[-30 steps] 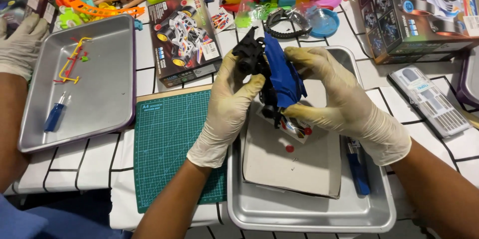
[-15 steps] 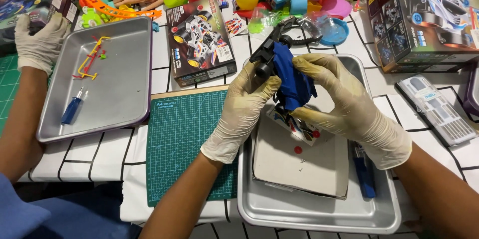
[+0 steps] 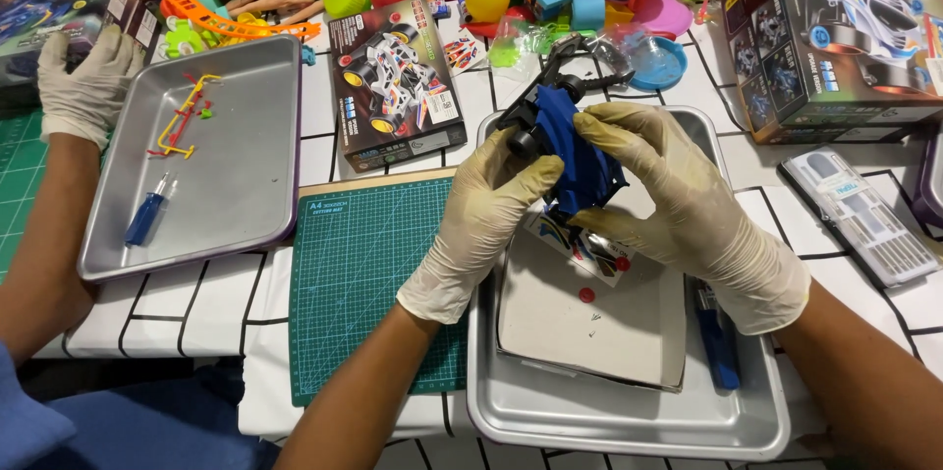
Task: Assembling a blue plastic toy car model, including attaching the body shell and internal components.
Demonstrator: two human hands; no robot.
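Toy car slightly lower (both hands)

blue toy car half hidden by gloves, boxes edge-cropped

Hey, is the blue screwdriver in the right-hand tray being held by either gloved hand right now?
No, the blue screwdriver lies loose in the tray while both hands grip the blue toy car.

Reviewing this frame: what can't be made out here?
- Blue model car, head view: its underside and far end are covered by the left hand and right hand.
- Blue screwdriver: upper end hidden under the right wrist.
- Kit box: cut off by the top and right edges.
- Small red parts on the sheet: too small to identify.
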